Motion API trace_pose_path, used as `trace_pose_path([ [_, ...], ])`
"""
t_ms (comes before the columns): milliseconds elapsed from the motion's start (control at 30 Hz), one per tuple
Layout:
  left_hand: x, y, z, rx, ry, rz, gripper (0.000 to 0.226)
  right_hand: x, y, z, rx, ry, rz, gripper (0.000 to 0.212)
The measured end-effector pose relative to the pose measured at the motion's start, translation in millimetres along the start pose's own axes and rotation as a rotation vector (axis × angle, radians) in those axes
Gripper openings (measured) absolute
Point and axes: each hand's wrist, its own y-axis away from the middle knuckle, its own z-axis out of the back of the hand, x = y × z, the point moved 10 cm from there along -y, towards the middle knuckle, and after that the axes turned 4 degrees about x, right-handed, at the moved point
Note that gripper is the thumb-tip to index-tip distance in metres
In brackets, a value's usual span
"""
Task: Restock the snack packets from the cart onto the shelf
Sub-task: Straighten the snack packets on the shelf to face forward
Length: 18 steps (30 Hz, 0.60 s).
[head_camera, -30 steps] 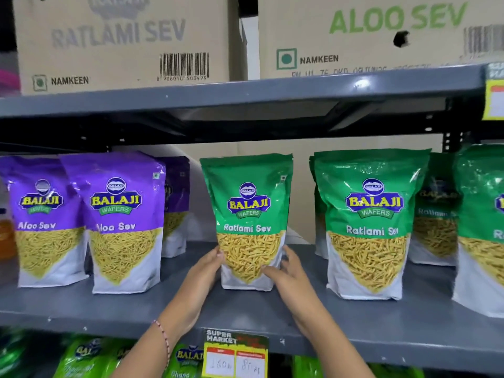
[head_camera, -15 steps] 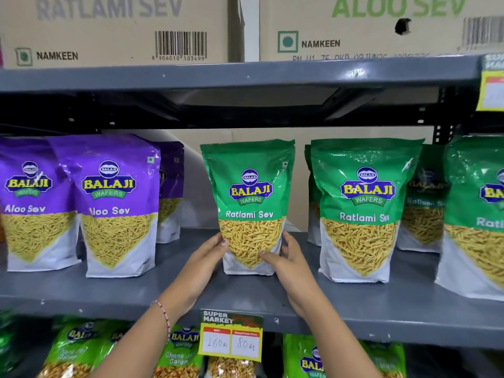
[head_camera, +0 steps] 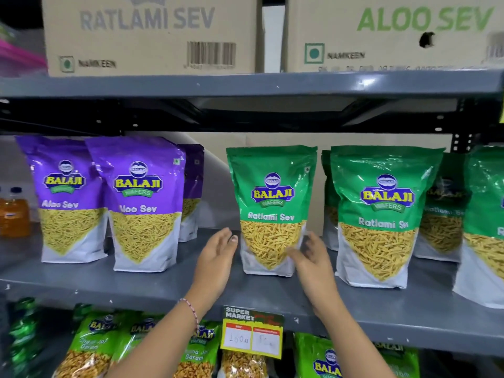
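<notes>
A green Ratlami Sev packet [head_camera: 271,203] stands upright on the grey middle shelf [head_camera: 163,287]. My left hand [head_camera: 216,259] hovers just left of its lower part, fingers spread, a small gap between them and the packet. My right hand [head_camera: 313,261] is at the packet's lower right corner, fingers apart, partly in front of its white base; whether it touches is unclear. More green Ratlami Sev packets [head_camera: 381,214] stand to the right, purple Aloo Sev packets [head_camera: 144,203] to the left. The cart is out of view.
Cardboard cartons marked Ratlami Sev [head_camera: 152,34] and Aloo Sev [head_camera: 395,34] sit on the top shelf. A yellow price tag [head_camera: 252,334] hangs on the shelf edge. Light-green snack packets [head_camera: 90,347] fill the lower shelf. Bottles of amber liquid [head_camera: 13,214] stand far left.
Both hands have come off the sides of the green packet and drawn slightly back, fingers opening. The packet stays standing. The camera view has shifted a little.
</notes>
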Motion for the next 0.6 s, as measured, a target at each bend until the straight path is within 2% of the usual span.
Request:
trace_pose_path([
  [100, -27.7, 13.8, 67.1, -0.302, 0.011, -0.192, 0.034, 35.6, 22.0, 5.1, -0.174, 0.041, 0.251, 0.04],
  [167, -33.3, 16.7, 125.6, -0.459, 0.061, -0.256, 0.036, 51.3, 33.6, -28.9, -0.094, -0.004, 0.3, 0.03],
  [267, -27.0, 12.9, 194.3, -0.57, 0.006, -0.234, 0.039, 39.5, 34.9, -109.2, 0.136, -0.047, 0.189, 0.032],
  [367, -9.8, 3.0, 232.3, -0.551, -0.15, -0.115, 0.038, 0.2, 31.2, -196.7, 0.345, 0.038, -0.008, 0.048],
  [433, -0.2, -9.2, 243.8, -0.47, -0.266, -0.032, 0.047, -14.7, 35.7, -242.3, 0.454, 0.115, -0.097, 0.07],
  [533, 14.0, -23.6, 237.1, -0.273, -0.286, 0.092, 0.084, -10.9, 38.6, -279.7, 0.528, 0.117, -0.075, 0.065],
  [600, 18.8, -31.7, 234.1, -0.193, -0.257, 0.094, 0.106, -9.3, 35.2, -288.6, 0.506, 0.101, -0.057, 0.065],
])
